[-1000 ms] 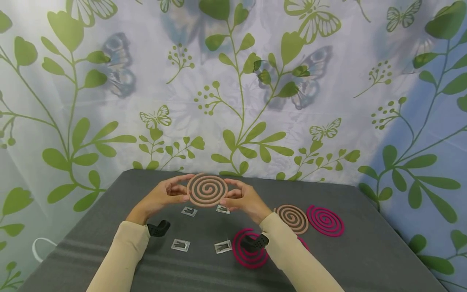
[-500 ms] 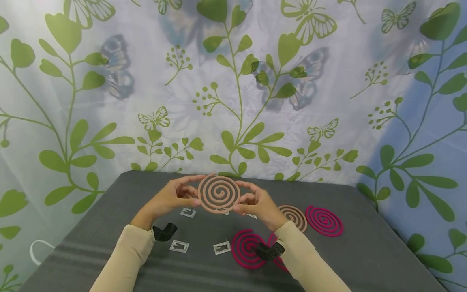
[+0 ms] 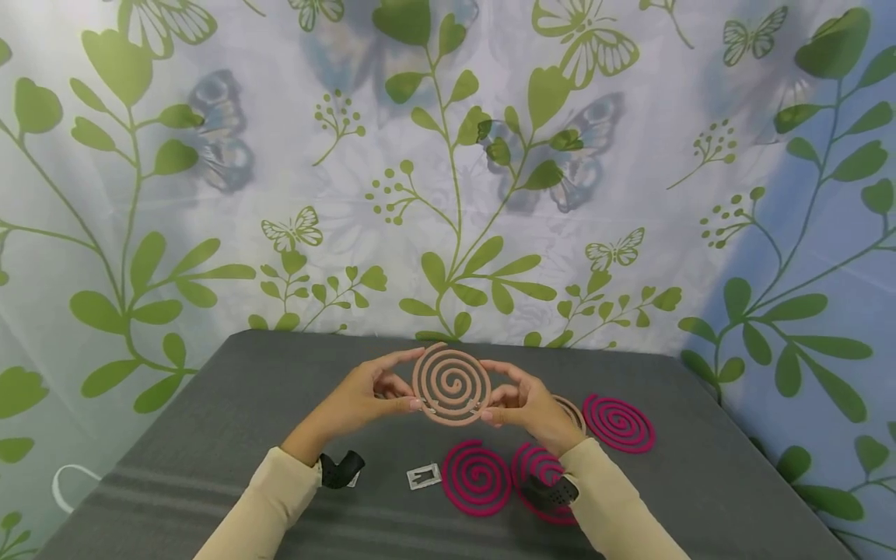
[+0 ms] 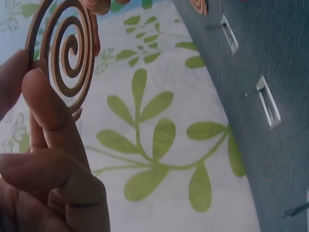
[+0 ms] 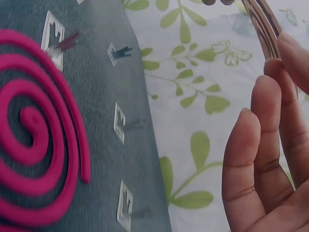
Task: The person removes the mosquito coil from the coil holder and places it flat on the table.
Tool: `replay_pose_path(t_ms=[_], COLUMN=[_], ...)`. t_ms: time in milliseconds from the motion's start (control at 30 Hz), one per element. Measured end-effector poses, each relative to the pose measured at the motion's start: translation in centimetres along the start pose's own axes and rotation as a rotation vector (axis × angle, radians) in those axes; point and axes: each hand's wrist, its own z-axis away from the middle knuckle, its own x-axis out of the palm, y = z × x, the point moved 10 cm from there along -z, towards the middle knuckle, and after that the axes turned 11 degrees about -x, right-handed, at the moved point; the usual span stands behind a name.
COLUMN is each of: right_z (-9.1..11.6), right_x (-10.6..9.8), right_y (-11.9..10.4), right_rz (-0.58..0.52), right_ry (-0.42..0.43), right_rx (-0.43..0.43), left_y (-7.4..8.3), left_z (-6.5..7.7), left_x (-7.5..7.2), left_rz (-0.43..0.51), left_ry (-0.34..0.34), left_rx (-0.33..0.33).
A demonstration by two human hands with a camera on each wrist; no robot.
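A brown mosquito coil (image 3: 453,383) is held up above the table, its flat spiral face turned toward the head camera. My left hand (image 3: 364,395) pinches its left edge between thumb and fingers. On the opposite edge, my right hand (image 3: 533,400) pinches it the same way. The left wrist view has the coil (image 4: 89,53) tilted close to the left fingertips. In the right wrist view the coil (image 5: 263,26) is nearly edge-on, with the lower fingers of the right hand (image 5: 268,159) extended below it.
Several metal coil stands (image 3: 423,476) lie on the dark grey table (image 3: 280,365). Pink coils (image 3: 479,475) lie to the right, one (image 3: 619,424) farther back. Another brown coil (image 3: 578,414) is partly hidden behind the right hand. A patterned curtain (image 3: 434,194) hangs behind.
Both hands have moved right with the brown coil and a little lower in the head view. The coil stays pinched between them throughout.
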Motion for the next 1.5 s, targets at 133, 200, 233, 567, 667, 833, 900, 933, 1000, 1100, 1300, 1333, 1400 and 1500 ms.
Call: replay_pose_path(t_ms=[133, 200, 233, 567, 667, 833, 900, 933, 1000, 1100, 1300, 1333, 1400, 1500], right_z=[1.0, 1.5, 1.7, 4.3, 5.1, 6.2, 6.7, 6.9, 7.4, 8.2, 9.6, 9.8, 10.2, 10.7], right_x=[-0.7, -1.0, -1.2, -3.2, -3.7, -4.4, -4.7, -4.8, -5.0, -5.5, -6.5, -6.6, -6.8, -7.2], right_y=[0.1, 0.2, 0.3, 1.7, 2.0, 2.1, 2.1, 2.1, 2.2, 2.3, 2.7, 2.8, 2.9, 3.0], right_rz=[-0.021, -0.012, -0.003, 0.030, 0.014, -0.016, -0.023, -0.022, -0.026, -0.039, -0.064, -0.068, -0.071, -0.081], right_ry=[-0.010, -0.013, -0.013, -0.006, -0.006, -0.016, -0.020, -0.025, -0.031, -0.025, 0.000, 0.003, 0.003, 0.006], right_rx=[0.021, 0.032, 0.036, 0.081, 0.086, 0.083, 0.082, 0.080, 0.077, 0.083, 0.121, 0.128, 0.132, 0.141], left_y=[-0.1, -0.2, -0.3, -1.6, -1.6, -1.7, -1.9, -1.9, -2.2, -2.4, -2.1, -2.1, -2.0, -2.0], left_z=[-0.2, -0.3, -0.4, -1.0, -1.1, -1.4, -1.6, -1.7, -1.9, -2.2, -2.7, -2.8, -2.9, -3.1], left_x=[1.5, 2.2, 2.5, 5.7, 6.7, 8.1, 8.7, 9.0, 9.6, 10.5, 11.9, 12.1, 12.4, 13.0], left_rz=[0.005, 0.001, -0.001, 0.044, 0.072, 0.134, 0.148, 0.150, 0.158, 0.169, 0.166, 0.163, 0.160, 0.158], left_ry=[-0.008, -0.009, -0.010, 0.022, 0.030, 0.030, 0.031, 0.031, 0.030, 0.027, 0.007, 0.005, 0.007, 0.011], left_rx=[0.000, -0.003, -0.003, -0.074, -0.091, -0.109, -0.121, -0.128, -0.144, -0.157, -0.143, -0.140, -0.141, -0.151])
